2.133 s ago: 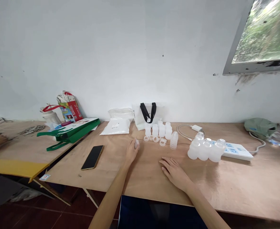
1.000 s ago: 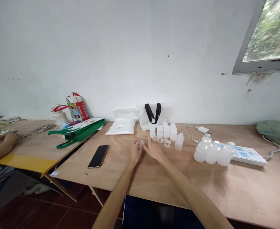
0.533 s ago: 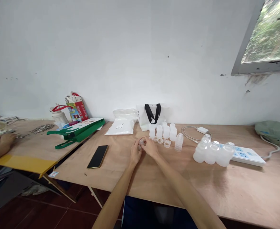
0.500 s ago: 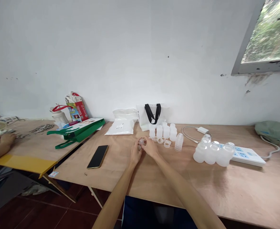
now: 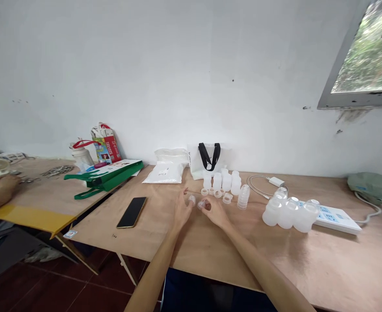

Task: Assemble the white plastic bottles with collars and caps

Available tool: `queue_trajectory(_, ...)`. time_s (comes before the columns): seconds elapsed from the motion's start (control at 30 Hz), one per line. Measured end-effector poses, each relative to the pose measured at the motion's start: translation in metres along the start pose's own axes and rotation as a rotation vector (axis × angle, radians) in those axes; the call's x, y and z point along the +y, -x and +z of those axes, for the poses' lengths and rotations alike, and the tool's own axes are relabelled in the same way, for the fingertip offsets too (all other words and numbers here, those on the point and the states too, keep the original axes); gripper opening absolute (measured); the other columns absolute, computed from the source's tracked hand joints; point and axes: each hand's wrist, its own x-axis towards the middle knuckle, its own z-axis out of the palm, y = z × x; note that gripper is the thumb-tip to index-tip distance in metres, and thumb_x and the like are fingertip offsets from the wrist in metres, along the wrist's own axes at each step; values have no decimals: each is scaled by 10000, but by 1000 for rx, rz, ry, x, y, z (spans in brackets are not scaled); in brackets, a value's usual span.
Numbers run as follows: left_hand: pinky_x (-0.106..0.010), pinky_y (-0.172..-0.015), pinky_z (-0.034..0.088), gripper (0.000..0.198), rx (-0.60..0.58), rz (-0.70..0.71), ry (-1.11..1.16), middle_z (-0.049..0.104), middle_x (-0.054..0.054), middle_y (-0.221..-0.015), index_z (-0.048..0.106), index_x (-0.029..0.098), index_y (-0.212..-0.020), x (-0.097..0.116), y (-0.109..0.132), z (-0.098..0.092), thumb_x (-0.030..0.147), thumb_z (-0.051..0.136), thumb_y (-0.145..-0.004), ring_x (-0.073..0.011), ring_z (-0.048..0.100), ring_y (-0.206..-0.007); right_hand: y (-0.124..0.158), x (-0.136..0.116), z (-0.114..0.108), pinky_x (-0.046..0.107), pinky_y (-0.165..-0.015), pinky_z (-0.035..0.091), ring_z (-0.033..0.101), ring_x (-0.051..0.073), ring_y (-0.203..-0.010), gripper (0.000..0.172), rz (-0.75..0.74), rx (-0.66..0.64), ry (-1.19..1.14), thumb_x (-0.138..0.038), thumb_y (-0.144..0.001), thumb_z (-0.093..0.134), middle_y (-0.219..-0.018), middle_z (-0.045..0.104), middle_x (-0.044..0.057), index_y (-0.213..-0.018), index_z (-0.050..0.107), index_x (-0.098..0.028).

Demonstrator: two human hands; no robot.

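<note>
My left hand is curled around a small clear round piece, with the thumb below it and a finger raised behind. Close beside it, my right hand pinches another small clear piece between thumb and fingers. A short gap separates the two pieces, and both are too small to name surely. Just beyond my right hand lie several translucent rings. A stack of clear domed caps stands to their right. Behind the rings are several frosted bottles.
A black phone lies left of my hands. Larger frosted bottles stand at right, before a power strip. White packets, a white bag and a green bag sit behind. A co-worker's hand is far left.
My hands were together over one clear spot; now they have drawn apart, each with a small clear piece. The view has shifted slightly.
</note>
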Motion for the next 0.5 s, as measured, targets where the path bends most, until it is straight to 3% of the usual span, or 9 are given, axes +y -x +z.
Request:
queue_trajectory(0.1, -391, -924, 527, 443, -28, -16, 21, 649, -100, -1171, 525, 211, -1285, 3, 13, -1, 102, 487, -858, -223, 642, -1027, 10, 2, 0, 385, -901, 491, 660, 241, -971, 117, -42, -28, 33, -209, -853, 650, -959, 732, 24, -960, 664, -253)
queue_trajectory(0.2, -383, -867, 552, 474, -124, -14, 37, 673, -85, -1137, 560, 213, -1245, 1, 32, 0, 73, 535, -793, -208, 654, -906, 14, 0, 0, 366, -925, 475, 642, 228, -1015, 169, -87, -41, 23, -176, -855, 648, -1041, 719, 34, -1008, 657, -245)
queue_trajectory(0.27, -393, -893, 556, 500, -198, -2, 51, 687, -75, -1166, 577, 228, -1252, 1, 42, 0, 81, 583, -774, -213, 668, -920, 16, -2, 0, 333, -884, 491, 657, 204, -963, 185, -106, -57, -6, -189, -878, 629, -1040, 721, 22, -1051, 653, -250)
queue_trajectory(0.4, -371, -947, 552, 437, -384, 22, 142, 720, -57, -1176, 568, 269, -1307, 3, 51, -5, 196, 608, -877, -229, 696, -1042, 20, -5, 1, 325, -876, 506, 671, 197, -957, 214, -141, -72, -57, -213, -890, 610, -1070, 727, 6, -1094, 652, -265)
queue_trajectory(0.5, -373, -939, 555, 400, -401, -7, 164, 730, -59, -1158, 553, 267, -1326, 5, 51, -8, 256, 577, -927, -233, 710, -1026, 24, -9, 1, 328, -913, 500, 658, 192, -1008, 253, -173, -53, -78, -210, -902, 594, -1116, 715, 6, -1145, 632, -270)
